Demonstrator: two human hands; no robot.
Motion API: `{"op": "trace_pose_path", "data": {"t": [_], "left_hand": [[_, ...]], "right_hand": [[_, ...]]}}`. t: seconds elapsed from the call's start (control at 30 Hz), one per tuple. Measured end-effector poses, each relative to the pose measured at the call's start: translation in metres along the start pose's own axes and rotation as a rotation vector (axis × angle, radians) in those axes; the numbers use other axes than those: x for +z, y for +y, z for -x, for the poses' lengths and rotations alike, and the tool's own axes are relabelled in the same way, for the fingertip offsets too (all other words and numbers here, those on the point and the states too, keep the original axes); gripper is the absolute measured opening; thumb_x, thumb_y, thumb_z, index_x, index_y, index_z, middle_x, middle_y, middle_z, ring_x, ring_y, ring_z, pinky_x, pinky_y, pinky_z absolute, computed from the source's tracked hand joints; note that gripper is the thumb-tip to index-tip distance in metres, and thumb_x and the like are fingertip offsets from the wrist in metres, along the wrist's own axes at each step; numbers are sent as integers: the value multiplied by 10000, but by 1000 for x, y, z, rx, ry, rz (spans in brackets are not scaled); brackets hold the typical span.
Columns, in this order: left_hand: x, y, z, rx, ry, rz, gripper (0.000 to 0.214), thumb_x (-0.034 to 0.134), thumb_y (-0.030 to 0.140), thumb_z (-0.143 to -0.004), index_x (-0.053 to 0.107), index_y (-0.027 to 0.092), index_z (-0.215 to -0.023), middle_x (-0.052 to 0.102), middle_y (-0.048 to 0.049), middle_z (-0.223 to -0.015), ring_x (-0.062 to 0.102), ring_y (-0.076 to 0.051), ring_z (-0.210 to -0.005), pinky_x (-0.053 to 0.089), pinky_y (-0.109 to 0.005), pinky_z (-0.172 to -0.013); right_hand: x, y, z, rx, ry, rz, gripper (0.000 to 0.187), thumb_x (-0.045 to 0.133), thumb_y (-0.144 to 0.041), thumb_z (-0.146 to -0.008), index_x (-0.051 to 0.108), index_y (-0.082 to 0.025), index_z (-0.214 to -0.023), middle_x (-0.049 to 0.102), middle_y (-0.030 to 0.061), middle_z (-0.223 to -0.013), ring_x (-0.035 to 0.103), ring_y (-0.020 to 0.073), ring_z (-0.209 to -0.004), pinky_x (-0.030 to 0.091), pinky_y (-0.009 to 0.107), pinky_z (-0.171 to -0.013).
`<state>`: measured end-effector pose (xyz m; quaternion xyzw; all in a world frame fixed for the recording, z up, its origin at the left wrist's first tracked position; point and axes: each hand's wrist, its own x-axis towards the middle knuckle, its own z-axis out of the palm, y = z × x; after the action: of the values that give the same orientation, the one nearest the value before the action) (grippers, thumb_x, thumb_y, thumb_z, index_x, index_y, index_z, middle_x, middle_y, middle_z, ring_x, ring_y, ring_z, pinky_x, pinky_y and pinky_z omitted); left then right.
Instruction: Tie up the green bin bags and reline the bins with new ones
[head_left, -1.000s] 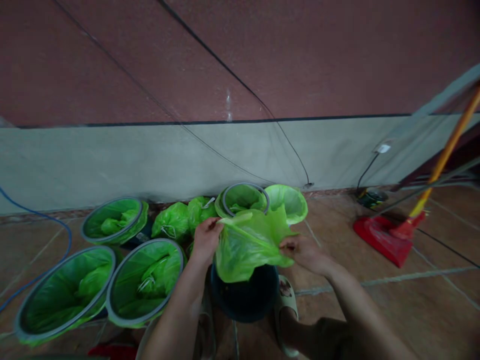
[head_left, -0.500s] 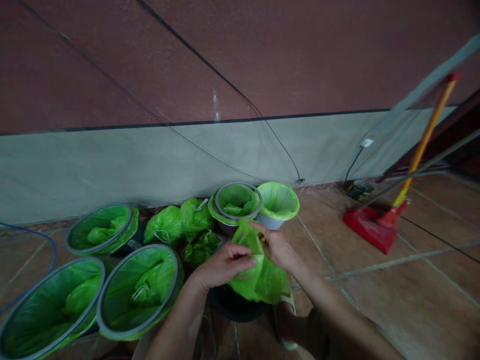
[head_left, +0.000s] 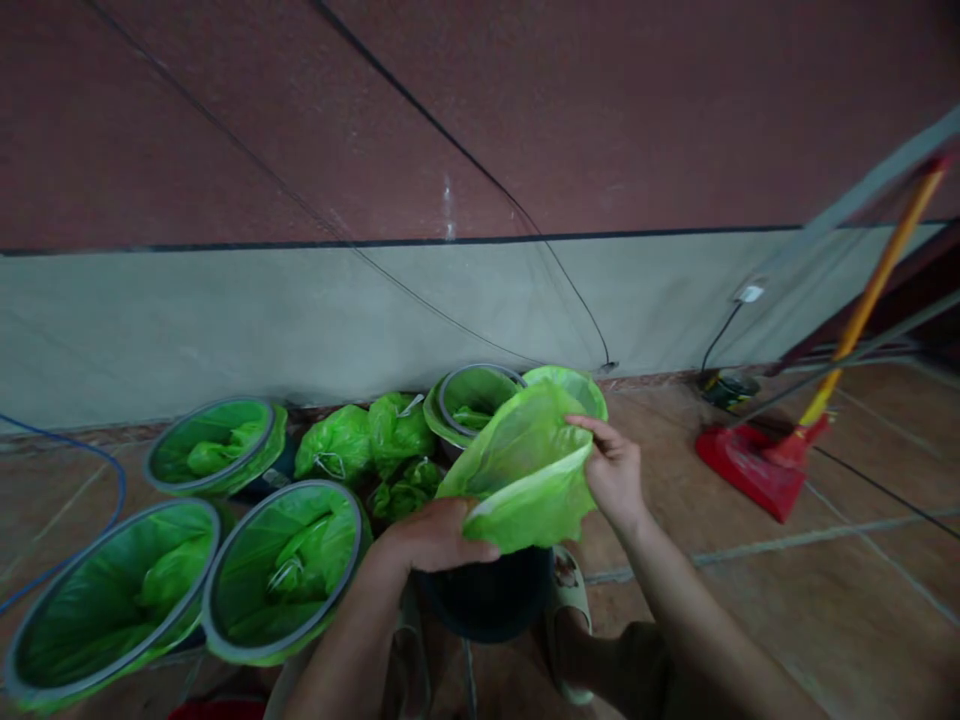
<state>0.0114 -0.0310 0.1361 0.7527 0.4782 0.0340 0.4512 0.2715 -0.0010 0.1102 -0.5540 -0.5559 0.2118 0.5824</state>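
I hold a thin bright green plastic bag open between both hands, above a dark empty bin that stands between my feet. My left hand grips the bag's near lower edge with fingers closed on it. My right hand pinches the bag's right edge, higher up. The bag's mouth is spread wide and faces up and away from me.
Several bins lined with green bags stand on the tiled floor to the left and behind. Tied green bags lie by the wall. A red broom with a yellow handle leans at right. Cables run down the wall.
The hands were close together, working the bunched bag. Now they have pulled apart and the bag's mouth is spread open above the dark bin.
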Motion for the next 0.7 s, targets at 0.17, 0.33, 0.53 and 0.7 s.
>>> {"op": "trace_pose_path", "data": {"t": [0.17, 0.33, 0.53, 0.7], "left_hand": [[-7, -6, -13, -7, 419, 296, 365, 678, 360, -706, 703, 174, -1019, 720, -102, -1067, 643, -270, -996, 468, -338, -861], [2, 6, -25, 20, 531, 877, 520, 659, 415, -742, 603, 189, -1207, 691, -92, -1144, 657, -220, -982, 502, -299, -777], [20, -4, -45, -32, 585, 456, 435, 685, 218, -690, 637, 153, -1117, 706, -55, -890, 648, -197, -806, 480, -291, -737], [12, -3, -40, -19, 641, 365, 217, 510, 158, -787, 662, 162, -942, 689, -34, -810, 613, -155, -683, 442, -265, -683]], "right_hand": [[12, -28, 32, -290, -327, 293, 479, 424, -38, -761, 698, -208, -1115, 631, 95, -1200, 596, 211, -1155, 481, 392, -1021], [40, -44, 68, -483, -717, 367, 410, 397, -1, -793, 683, -152, -1044, 629, 115, -1096, 597, 219, -1070, 524, 382, -967], [46, -56, 80, -419, -1014, 259, 404, 424, -2, -788, 693, -203, -1014, 641, 64, -1068, 612, 197, -1040, 525, 336, -930], [36, -39, 61, -309, -519, 257, 447, 434, -64, -828, 612, -223, -1206, 625, 73, -1237, 574, 195, -1154, 464, 380, -1018]]}}
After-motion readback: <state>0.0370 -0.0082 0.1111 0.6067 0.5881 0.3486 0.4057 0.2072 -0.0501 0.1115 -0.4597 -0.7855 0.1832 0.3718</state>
